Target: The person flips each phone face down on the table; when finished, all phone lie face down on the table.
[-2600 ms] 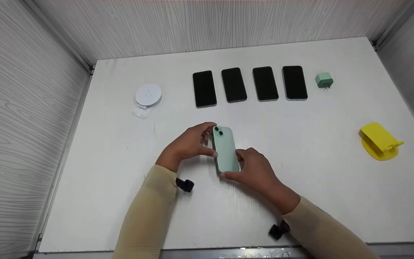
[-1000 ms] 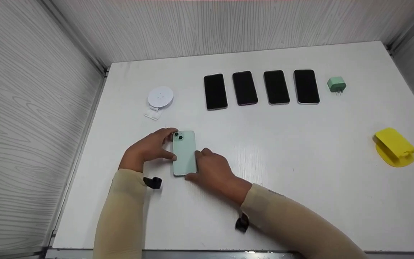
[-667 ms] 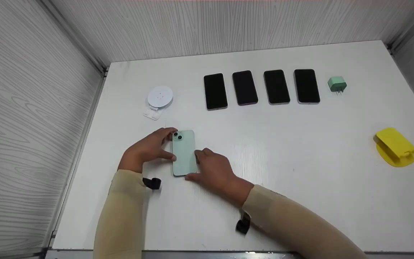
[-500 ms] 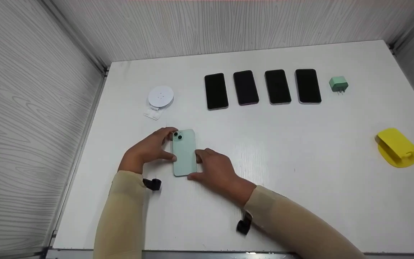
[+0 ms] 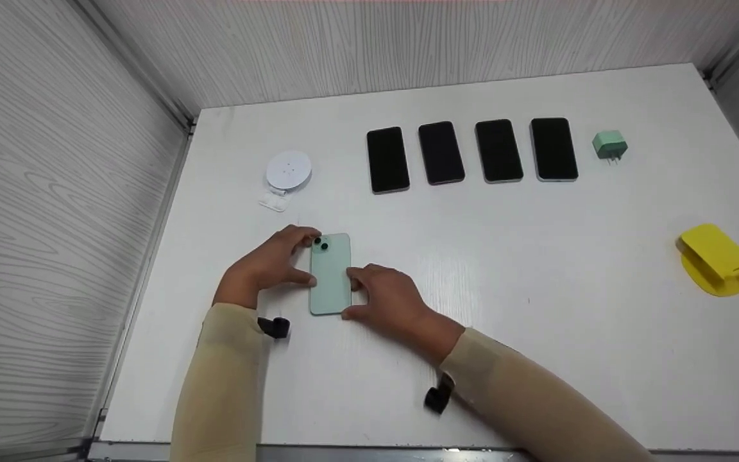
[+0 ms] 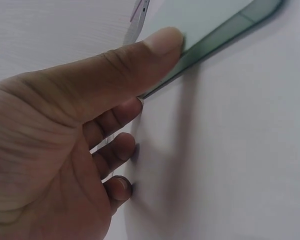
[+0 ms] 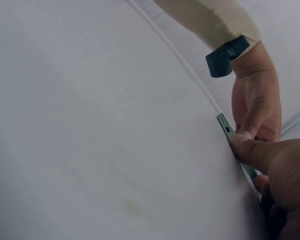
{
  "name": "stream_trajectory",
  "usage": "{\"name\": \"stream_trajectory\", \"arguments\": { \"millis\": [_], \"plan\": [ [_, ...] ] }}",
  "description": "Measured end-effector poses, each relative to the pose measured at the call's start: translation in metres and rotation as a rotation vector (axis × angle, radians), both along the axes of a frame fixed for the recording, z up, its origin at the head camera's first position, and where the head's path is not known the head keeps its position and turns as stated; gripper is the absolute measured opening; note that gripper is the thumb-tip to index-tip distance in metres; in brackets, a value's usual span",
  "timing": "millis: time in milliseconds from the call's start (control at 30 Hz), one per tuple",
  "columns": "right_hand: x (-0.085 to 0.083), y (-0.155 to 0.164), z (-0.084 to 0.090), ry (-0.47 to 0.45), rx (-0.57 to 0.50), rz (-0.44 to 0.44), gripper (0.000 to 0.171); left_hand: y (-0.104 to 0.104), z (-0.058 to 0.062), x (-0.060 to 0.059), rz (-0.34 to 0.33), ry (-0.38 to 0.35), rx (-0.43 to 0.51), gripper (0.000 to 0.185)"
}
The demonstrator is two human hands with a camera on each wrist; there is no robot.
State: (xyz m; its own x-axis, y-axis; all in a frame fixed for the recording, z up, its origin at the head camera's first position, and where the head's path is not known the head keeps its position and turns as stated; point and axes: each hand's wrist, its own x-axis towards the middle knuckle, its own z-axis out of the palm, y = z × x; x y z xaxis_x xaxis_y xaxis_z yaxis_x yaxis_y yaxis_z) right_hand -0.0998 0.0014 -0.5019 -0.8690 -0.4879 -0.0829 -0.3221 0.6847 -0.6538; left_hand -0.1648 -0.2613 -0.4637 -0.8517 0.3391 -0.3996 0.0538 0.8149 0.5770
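Note:
A mint-green phone (image 5: 330,274) lies camera side up on the white table (image 5: 536,289), left of centre. My left hand (image 5: 294,260) grips its left edge near the lenses, thumb on the side and fingers at the top corner. My right hand (image 5: 362,294) grips the right edge and lower corner. In the left wrist view my thumb (image 6: 157,45) presses the green phone's edge (image 6: 215,35), the other fingers curled below. In the right wrist view the right thumb (image 7: 247,150) sits on the phone's bottom end (image 7: 226,130), with the left hand (image 7: 255,105) behind it.
Several black phones (image 5: 472,153) lie screen up in a row at the back. A green charger plug (image 5: 609,145) sits right of them. A yellow stand (image 5: 717,260) is at the right edge, a white round disc (image 5: 288,171) at back left. Grey walls enclose three sides.
Since 2.6 s ago both hands have carried the green phone to the left. Over the last second it has hardly moved and both hands keep their grip.

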Motion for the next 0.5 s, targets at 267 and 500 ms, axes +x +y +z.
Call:
{"name": "stream_trajectory", "arguments": {
  "millis": [267,500],
  "plan": [
    [-0.035,0.004,0.016,-0.036,-0.078,-0.053,0.056,-0.004,0.004,0.001,0.016,0.001,-0.029,0.092],
    [-0.116,0.020,0.027,0.111,0.122,-0.374,0.091,0.005,0.003,0.001,0.032,-0.010,-0.038,0.091]
  ]
}}
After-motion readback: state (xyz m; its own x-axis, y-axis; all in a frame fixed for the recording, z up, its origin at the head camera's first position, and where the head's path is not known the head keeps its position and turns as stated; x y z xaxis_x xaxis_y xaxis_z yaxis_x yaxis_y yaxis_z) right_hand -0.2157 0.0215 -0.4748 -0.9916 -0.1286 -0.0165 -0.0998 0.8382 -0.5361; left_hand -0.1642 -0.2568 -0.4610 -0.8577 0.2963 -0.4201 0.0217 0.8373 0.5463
